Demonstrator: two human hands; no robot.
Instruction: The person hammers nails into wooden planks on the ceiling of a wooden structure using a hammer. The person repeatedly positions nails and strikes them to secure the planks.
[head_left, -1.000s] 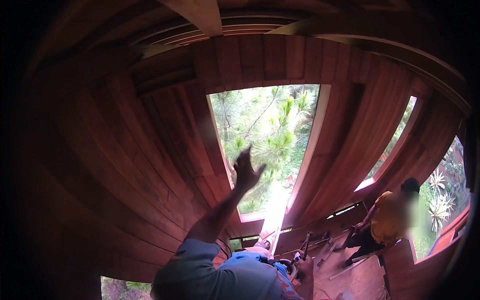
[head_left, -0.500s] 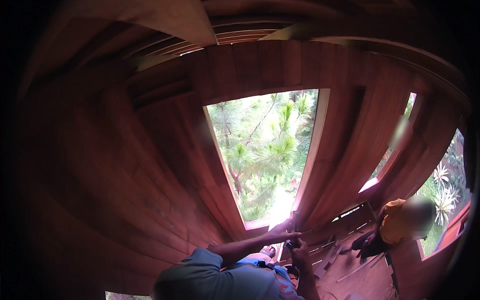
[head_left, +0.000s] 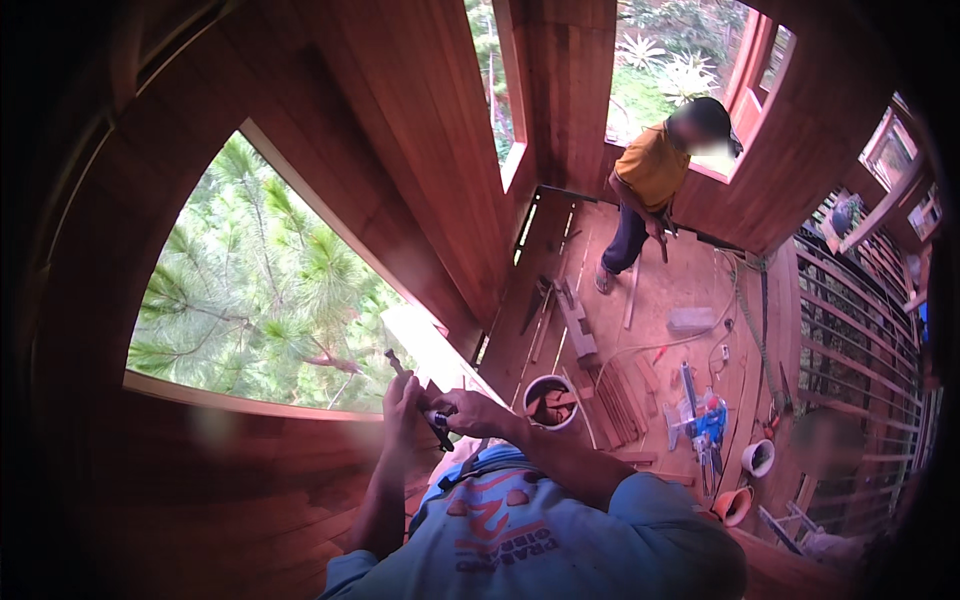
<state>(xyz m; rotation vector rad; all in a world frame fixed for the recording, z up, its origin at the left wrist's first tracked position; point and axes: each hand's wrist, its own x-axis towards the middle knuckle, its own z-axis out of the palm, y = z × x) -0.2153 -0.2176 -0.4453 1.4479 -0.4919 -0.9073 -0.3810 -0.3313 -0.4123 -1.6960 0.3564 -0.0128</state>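
Observation:
My left hand (head_left: 402,402) is closed round a slim tool with a small knobbed head (head_left: 393,357), which sticks up past my fingers toward the window. Close by on the right, my right hand (head_left: 468,412) is closed on a dark tool with a shiny part (head_left: 440,430), whose lower end points down toward my shirt. The exact kind of either tool is too small to make out. Between my hands shows a small reddish-brown piece (head_left: 432,391), perhaps wood. Both hands are held before my chest, beside the pale window sill (head_left: 425,335).
A co-worker in an orange shirt (head_left: 650,165) stands at the far right. On the plank floor are a bucket of wood offcuts (head_left: 535,388), stacked wood strips (head_left: 615,405), a blue power saw (head_left: 710,420), cords, a white bucket (head_left: 760,455) and an orange container (head_left: 733,507). Slatted railing (head_left: 860,345) lies right.
My view has swung to the right and downward, bringing the floor and tools into sight. My hands stay close together, still gripping. The co-worker now shows standing, head bent.

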